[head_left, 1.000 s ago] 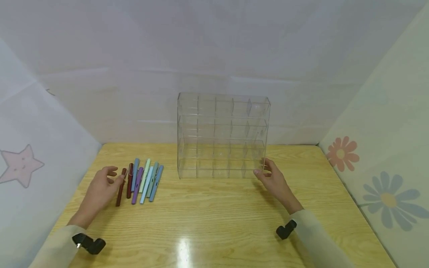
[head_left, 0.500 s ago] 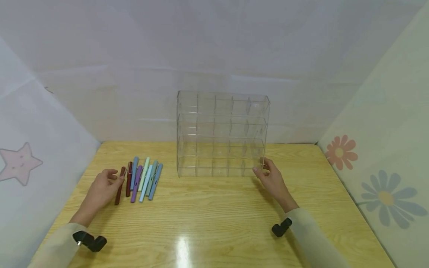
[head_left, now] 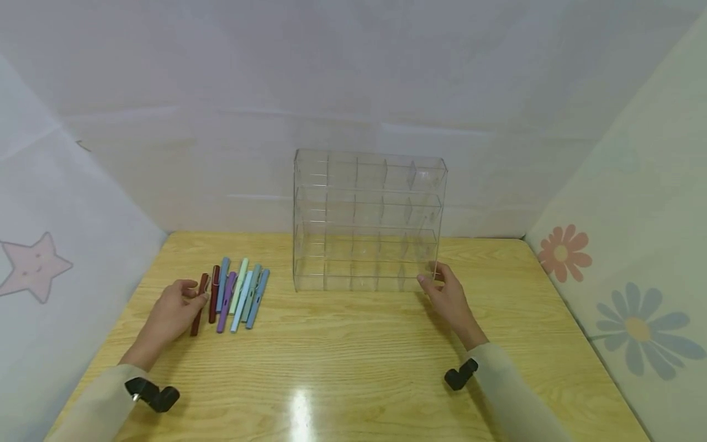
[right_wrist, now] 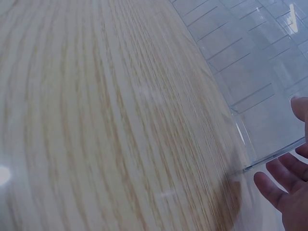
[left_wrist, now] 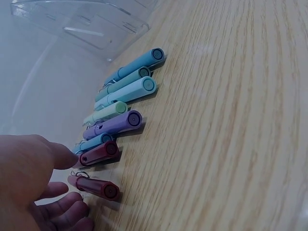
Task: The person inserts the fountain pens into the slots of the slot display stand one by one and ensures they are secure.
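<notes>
One wood-grained tabletop [head_left: 353,362] spans the lower part of the head view, with a clear organizer rack [head_left: 367,215] standing upright on it near the centre of the frame. Its thin walls look stiff, smooth and fairly light, perhaps brittle if knocked; the outer sides, low down, seem a sounder hold than the dividers. At the rack's lower right corner, the person's right hand [head_left: 450,301] has its thumb in front and fingers around the side edge, apparently holding it lightly. The left hand [head_left: 171,310], left of centre, has loosely bent fingers parted from the thumb, with nothing plainly gripped.

Eight capped pens [head_left: 223,307] lie in a loose row at the left of the frame. They look light, rigid, slick and apt to roll, best pinched mid-barrel. The outermost dark red pen [left_wrist: 97,186] sits just beside the left hand's fingers; whether they touch it cannot be told.

The left thumb covers part of the next pen in the left wrist view. The right wrist view cuts off both the right hand and much of the rack, whose transparent layers are hard to tell apart.
</notes>
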A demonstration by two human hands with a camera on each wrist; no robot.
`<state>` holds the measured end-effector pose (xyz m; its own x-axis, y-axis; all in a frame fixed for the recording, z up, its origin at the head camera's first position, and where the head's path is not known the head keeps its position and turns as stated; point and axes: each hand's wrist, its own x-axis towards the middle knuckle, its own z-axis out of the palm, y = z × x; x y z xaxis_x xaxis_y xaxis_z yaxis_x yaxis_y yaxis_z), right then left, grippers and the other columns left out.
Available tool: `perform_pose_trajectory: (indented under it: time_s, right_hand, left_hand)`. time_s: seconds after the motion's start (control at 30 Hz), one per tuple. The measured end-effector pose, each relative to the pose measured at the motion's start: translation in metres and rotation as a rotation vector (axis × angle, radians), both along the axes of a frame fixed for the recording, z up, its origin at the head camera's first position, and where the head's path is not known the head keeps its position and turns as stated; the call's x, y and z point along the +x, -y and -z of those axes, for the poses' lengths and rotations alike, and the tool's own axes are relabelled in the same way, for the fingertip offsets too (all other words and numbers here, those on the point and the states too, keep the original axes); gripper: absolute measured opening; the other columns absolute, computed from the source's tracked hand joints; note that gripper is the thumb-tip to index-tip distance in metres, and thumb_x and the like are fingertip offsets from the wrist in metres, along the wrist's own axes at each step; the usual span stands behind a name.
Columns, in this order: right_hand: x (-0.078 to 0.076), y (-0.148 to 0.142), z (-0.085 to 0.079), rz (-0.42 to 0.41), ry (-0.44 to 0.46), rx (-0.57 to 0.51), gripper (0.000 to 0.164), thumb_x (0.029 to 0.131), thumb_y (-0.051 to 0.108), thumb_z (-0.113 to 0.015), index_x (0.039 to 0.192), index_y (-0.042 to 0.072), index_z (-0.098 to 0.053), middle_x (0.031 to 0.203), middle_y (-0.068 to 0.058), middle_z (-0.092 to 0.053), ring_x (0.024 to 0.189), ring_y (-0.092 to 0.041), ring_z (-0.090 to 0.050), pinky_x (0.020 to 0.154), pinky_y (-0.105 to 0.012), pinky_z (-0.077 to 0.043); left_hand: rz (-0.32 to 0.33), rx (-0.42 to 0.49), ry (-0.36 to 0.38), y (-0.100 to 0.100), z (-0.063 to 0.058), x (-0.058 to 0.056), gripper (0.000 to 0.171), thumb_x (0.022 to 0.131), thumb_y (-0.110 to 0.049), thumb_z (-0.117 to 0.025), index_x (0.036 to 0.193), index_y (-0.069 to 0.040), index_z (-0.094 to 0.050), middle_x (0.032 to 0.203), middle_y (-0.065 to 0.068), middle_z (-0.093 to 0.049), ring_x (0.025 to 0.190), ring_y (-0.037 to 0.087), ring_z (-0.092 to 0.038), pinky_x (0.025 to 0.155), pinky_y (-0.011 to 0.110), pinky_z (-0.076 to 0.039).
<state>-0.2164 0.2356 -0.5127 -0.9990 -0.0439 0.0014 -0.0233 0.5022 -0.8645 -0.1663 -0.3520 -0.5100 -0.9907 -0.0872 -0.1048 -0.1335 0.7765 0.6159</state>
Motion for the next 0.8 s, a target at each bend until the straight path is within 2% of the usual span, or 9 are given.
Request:
perform_pose_trajectory:
  time_s: [0.3, 0.37, 0.6, 0.8]
  right_hand:
    - [-0.0028, -0.0003, 0.0004, -0.003, 0.009, -0.011, 0.073, 0.107, 0.051, -0.062, 0.159, 0.003, -0.041, 0.159, -0.020, -0.049, 0.141, -0.038, -0.053, 0.108, -0.054, -0.055]
    - [-0.0035, 0.0002, -0.0011, -0.003, 0.013, -0.014, 0.072, 0.107, 0.048, -0.063, 0.159, 0.003, -0.041, 0.157, -0.020, -0.050, 0.140, -0.039, -0.054, 0.107, -0.051, -0.056]
    - [-0.0060, -0.0004, -0.0039, 0.003, 0.027, -0.021, 0.068, 0.108, 0.041, -0.065, 0.158, 0.001, -0.042, 0.153, -0.023, -0.053, 0.134, -0.039, -0.058, 0.091, -0.030, -0.056]
    - [-0.0058, -0.0012, -0.0035, -0.003, 0.039, -0.044, 0.068, 0.108, 0.039, -0.065, 0.158, 0.001, -0.041, 0.156, -0.023, -0.051, 0.135, -0.039, -0.056, 0.093, -0.031, -0.055]
  left_hand:
    - [-0.014, -0.039, -0.026, -0.0051, -0.0014, -0.0006, 0.064, 0.112, -0.032, -0.054, 0.145, 0.021, -0.042, 0.132, 0.042, -0.054, 0.109, 0.051, -0.063, 0.082, 0.055, -0.058]
    - [-0.024, -0.043, -0.028, -0.0058, 0.0003, -0.0006, 0.063, 0.111, -0.032, -0.054, 0.145, 0.020, -0.043, 0.133, 0.042, -0.053, 0.112, 0.052, -0.062, 0.084, 0.057, -0.057]
    - [-0.057, -0.060, -0.060, -0.0078, 0.0053, -0.0055, 0.058, 0.109, -0.030, -0.057, 0.141, 0.018, -0.048, 0.130, 0.039, -0.056, 0.112, 0.053, -0.062, 0.084, 0.059, -0.056]
    - [-0.084, -0.086, -0.096, -0.0060, 0.0079, -0.0087, 0.050, 0.106, -0.023, -0.062, 0.136, 0.016, -0.053, 0.121, 0.036, -0.060, 0.105, 0.049, -0.063, 0.079, 0.056, -0.054]
